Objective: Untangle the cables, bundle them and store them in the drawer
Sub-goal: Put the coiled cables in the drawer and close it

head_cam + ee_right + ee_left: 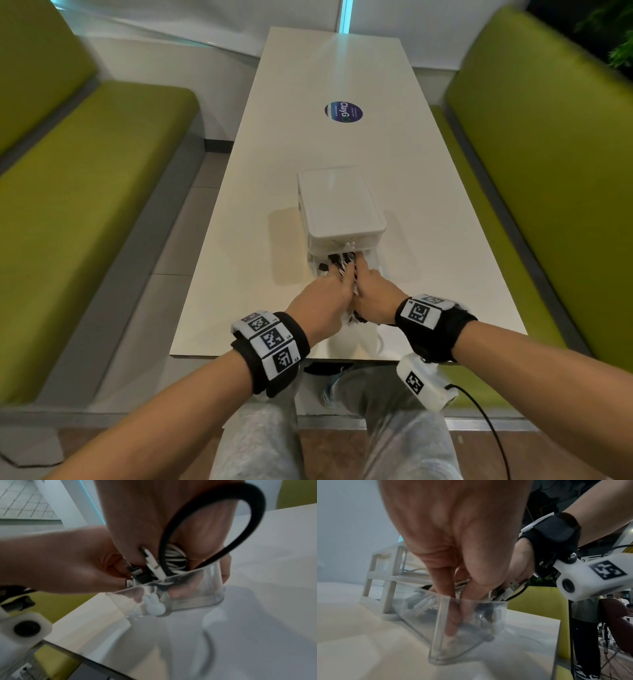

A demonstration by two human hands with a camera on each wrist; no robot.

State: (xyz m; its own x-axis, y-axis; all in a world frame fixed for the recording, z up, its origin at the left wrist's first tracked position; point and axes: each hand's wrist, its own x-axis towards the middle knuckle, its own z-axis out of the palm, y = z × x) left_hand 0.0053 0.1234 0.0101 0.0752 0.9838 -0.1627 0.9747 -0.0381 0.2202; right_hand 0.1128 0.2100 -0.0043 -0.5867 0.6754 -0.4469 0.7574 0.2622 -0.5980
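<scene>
A white drawer unit [339,202] stands on the table, its clear lower drawer [379,262] pulled out toward me. A bundle of black, white and striped cables [342,265] lies partly inside it. My left hand [337,275] and right hand [363,274] sit side by side over the drawer, both gripping the bundle. In the right wrist view a black cable loop [254,513] arches past my right hand, with a striped cable [175,555] and a white connector [154,566] at the drawer rim [205,596]. In the left wrist view my left fingers [447,582] reach down inside the clear drawer wall [440,628].
The white table [342,102] is long and narrow and carries a round blue sticker [343,111]. Green benches [85,178] flank it on both sides. A white rabbit-shaped knob [154,605] sits on the drawer front. The drawer front lies close to the table's near edge.
</scene>
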